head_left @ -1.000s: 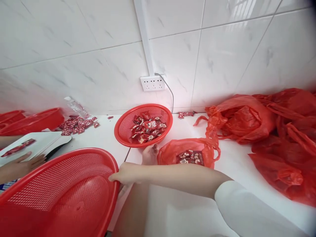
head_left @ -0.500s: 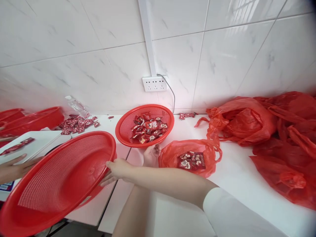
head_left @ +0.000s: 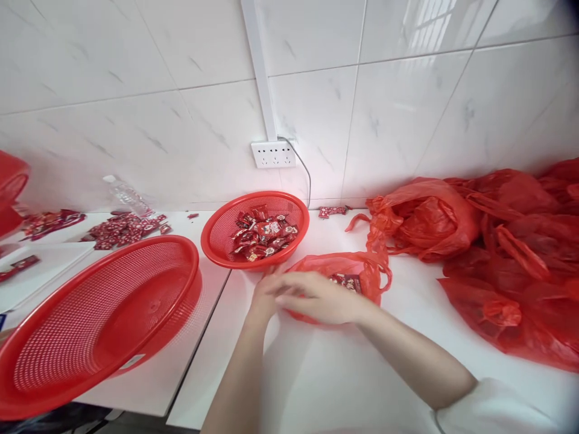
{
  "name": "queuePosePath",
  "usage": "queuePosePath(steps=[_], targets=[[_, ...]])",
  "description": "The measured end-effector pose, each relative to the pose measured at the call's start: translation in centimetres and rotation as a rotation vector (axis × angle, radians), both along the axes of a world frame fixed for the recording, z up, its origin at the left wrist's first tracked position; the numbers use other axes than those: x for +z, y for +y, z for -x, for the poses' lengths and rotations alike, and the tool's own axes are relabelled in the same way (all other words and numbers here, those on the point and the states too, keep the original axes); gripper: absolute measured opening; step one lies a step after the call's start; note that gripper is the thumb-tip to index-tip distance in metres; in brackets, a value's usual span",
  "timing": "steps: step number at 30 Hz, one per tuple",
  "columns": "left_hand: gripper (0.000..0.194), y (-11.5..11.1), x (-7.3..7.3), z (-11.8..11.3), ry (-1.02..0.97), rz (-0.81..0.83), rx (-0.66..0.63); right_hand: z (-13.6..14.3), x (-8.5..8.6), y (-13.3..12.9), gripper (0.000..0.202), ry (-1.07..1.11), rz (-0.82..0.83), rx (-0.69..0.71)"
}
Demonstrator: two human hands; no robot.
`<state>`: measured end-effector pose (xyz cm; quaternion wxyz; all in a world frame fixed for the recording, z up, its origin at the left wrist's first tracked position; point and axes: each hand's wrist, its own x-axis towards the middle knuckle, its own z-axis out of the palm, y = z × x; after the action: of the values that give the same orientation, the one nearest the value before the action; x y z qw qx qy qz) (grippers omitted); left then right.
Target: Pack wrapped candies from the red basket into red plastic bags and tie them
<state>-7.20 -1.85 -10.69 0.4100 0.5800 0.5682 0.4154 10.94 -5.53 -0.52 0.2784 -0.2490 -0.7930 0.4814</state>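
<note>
My left hand (head_left: 263, 296) is just below the near rim of a round red basket (head_left: 217, 256) that has several wrapped red packets (head_left: 266, 234) in it. Its fingers are mostly hidden behind my right hand (head_left: 319, 295), which crosses in front of it. The right hand's fingers point left, slightly blurred, thumb apart from the rest, with nothing visible in them. Behind that hand lies an open red plastic bag (head_left: 368, 271) on the white table, some dark red packets (head_left: 348, 282) showing inside it. A large red basket (head_left: 149, 307), apart from both hands, rests tilted at the left.
Several red plastic bags (head_left: 511, 241) are heaped at the right. A pile of small red packets (head_left: 120, 231) and a clear bottle (head_left: 129, 196) are at the back left, beside a white tray (head_left: 58, 259). A power strip (head_left: 274, 155) is on the tiled wall.
My right hand has let go of the large basket's rim and moved right, in front of my left hand. The co-worker's hand at the left has left the view.
</note>
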Motion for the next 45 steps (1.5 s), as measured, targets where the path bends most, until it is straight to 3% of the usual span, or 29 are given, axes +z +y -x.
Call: queuePosePath(steps=[2,3,5,7,9,12,15,17,21,24,27,30,33,35,36,38,39,40,43,45], targets=[[0.047,-0.1,0.3,0.1,0.226,0.033,-0.022,-4.7,0.9,0.1,0.031,-0.178,-0.174,-0.115],[0.045,-0.1,0.5,0.2,0.369,0.066,-0.033,-6.7,1.0,0.2,0.034,-0.291,-0.232,-0.249],[0.032,0.0,1.1,0.2,0.629,0.128,-0.076,-9.9,0.5,0.5,0.039,-0.568,-0.256,-0.520],[0.021,0.0,1.8,0.1,0.727,0.151,-0.119,-11.9,-0.5,0.9,0.046,-0.833,-0.217,-0.713],[0.020,-0.3,2.5,-0.1,0.700,0.120,-0.110,-13.0,-1.4,1.4,0.053,-1.002,-0.117,-0.759],[0.023,-1.1,3.8,-0.3,0.580,0.036,-0.036,-14.2,-1.9,1.8,0.050,-1.016,-0.009,-0.690],[0.027,-1.9,5.9,-0.3,0.276,-0.008,-0.072,-15.6,-1.0,1.7,0.045,-0.822,-0.061,-0.667],[0.028,-2.3,7.8,-0.1,0.037,-0.026,-0.140,-16.3,-0.1,1.5,0.036,-0.527,-0.124,-0.702],[0.019,-1.9,11.6,-0.1,-0.166,-0.281,-0.005,-16.4,1.1,1.4,0.021,0.313,-0.321,-1.045],[0.013,-1.2,13.6,-1.0,-0.391,-0.439,-0.011,-15.6,1.2,1.8,0.020,0.586,-0.474,-1.201],[0.020,-0.9,14.5,-2.8,-0.581,-0.527,-0.142,-14.9,1.2,1.9,0.026,0.597,-0.604,-1.183],[0.049,-1.5,14.4,-5.0,-0.647,-0.498,-0.319,-14.1,1.2,1.1,0.035,0.550,-0.614,-1.031],[0.068,-2.9,14.0,-7.0,-0.522,-0.291,-0.528,-12.6,1.7,-0.8,0.038,0.469,-0.543,-0.708],[0.075,-3.9,13.6,-8.2,-0.353,-0.173,-0.599,-11.5,2.1,-2.1,0.039,0.348,-0.561,-0.438],[0.071,-4.2,13.4,-8.7,-0.294,-0.160,-0.612,-11.0,2.4,-2.6,0.040,0.287,-0.601,-0.323],[0.038,-4.5,13.1,-9.3,-0.199,-0.161,-0.601,-10.2,2.8,-3.3,0.043,0.202,-0.697,-0.206],[0.020,-4.5,13.0,-9.4,-0.181,-0.161,-0.575,-9.9,2.9,-3.4,0.044,0.181,-0.734,-0.218],[0.015,-4.5,13.0,-9.4,-0.178,-0.149,-0.541,-9.8,3.0,-3.4,0.046,0.162,-0.752,-0.269],[0.031,-4.3,13.1,-9.1,-0.212,-0.011,-0.482,-9.6,2.8,-2.8,0.047,0.066,-0.733,-0.449],[0.037,-4.3,13.3,-8.9,-0.205,0.101,-0.529,-9.5,2.4,-2.3,0.044,0.019,-0.680,-0.471]])
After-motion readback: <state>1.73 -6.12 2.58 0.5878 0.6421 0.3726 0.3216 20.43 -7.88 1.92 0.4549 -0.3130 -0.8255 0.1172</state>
